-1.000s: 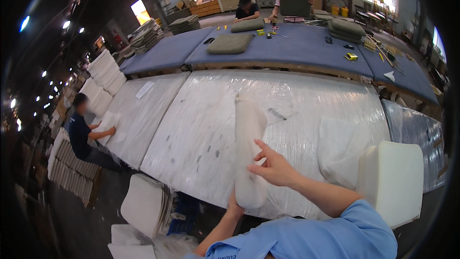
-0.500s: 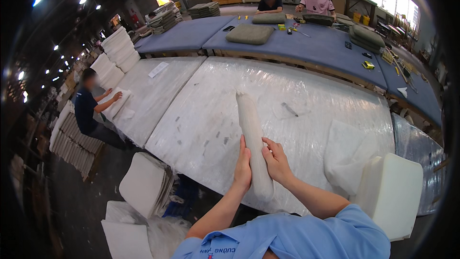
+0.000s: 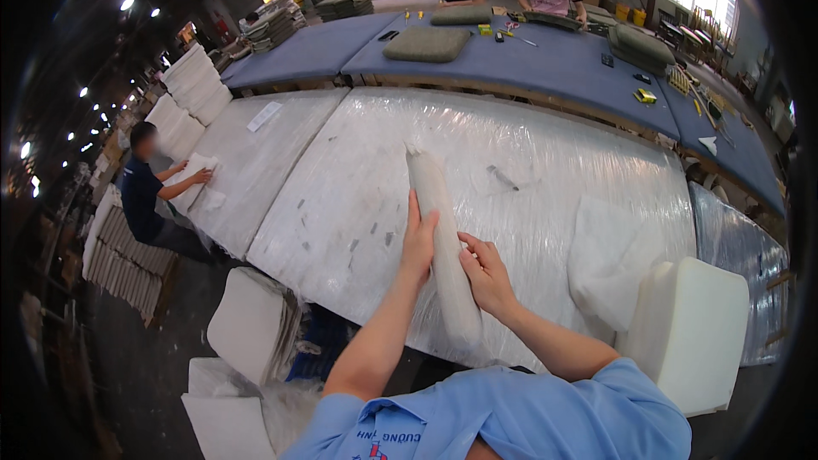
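Observation:
A long off-white cushion (image 3: 445, 247), seen edge-on, stands on its narrow side over the plastic-covered table in front of me. My left hand (image 3: 417, 240) presses along its left face, fingers pointing away from me and thumb towards its upper edge. On the other side my right hand (image 3: 484, 274) grips the right face nearer to me, its fingers bent. Between them the two hands hold the cushion, whose far end comes to a small pointed corner. Its underside is hidden.
Clear plastic film covers the table (image 3: 341, 162). A thin white sheet (image 3: 609, 247) and a stack of white foam pads (image 3: 699, 324) lie at right. More white pads (image 3: 247, 315) stand at left. A co-worker (image 3: 153, 192) handles white material; two people sit beyond blue tables (image 3: 528, 77).
My left hand has slid farther along the cushion, away from me. The right hand's fingers have bent more and shifted slightly. The whole view has moved a little.

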Demonstrator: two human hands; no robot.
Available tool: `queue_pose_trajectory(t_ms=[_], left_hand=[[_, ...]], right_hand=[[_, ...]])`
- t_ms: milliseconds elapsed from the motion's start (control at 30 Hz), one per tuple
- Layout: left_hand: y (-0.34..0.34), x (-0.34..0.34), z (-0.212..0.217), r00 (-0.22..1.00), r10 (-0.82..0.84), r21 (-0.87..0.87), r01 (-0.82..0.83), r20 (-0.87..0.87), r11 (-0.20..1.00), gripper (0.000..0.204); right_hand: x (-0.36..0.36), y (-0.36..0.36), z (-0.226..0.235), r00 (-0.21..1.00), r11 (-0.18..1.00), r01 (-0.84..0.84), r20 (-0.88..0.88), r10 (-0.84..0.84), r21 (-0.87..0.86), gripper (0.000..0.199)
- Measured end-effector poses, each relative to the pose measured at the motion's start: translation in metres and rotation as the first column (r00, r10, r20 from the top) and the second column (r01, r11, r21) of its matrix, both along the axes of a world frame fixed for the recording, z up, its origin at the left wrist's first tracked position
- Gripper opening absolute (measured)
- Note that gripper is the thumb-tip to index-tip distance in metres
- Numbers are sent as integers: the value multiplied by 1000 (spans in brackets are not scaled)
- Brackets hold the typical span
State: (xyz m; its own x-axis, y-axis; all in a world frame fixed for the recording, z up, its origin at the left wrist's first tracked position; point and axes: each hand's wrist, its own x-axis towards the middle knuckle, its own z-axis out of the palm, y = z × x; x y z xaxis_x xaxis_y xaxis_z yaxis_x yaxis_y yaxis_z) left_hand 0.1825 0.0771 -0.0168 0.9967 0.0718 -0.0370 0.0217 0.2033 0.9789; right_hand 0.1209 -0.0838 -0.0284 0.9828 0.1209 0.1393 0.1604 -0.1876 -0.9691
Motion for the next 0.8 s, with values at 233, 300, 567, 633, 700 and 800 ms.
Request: queue_pose_trajectory(t_ms=[233, 300, 567, 633, 700, 800], left_hand=[[35, 104, 4, 998, 16, 48, -13, -55, 999, 78], [39, 130, 9, 998, 9, 125, -1, -60, 992, 63], [45, 182, 12, 968, -14, 197, 65, -251, 978, 34], [50, 192, 10, 966, 2, 231, 60, -260, 971, 34], [53, 202, 6, 957, 8, 205, 54, -291, 977, 34], [72, 223, -2, 932, 56, 107, -19, -359, 994, 34]], right_hand=[[2, -1, 1, 996, 998, -67, -55, 67, 14, 41], [3, -7, -5, 994, 996, -84, -76, 83, -5, 41], [-1, -37, -72, 939, 989, -126, -330, 93, -81, 48], [-5, -51, -102, 879, 989, -118, -472, 65, -85, 50], [-13, -69, -149, 807, 993, -52, -591, -20, -105, 52], [-19, -101, -188, 563, 991, 6, -819, -113, -133, 57]])
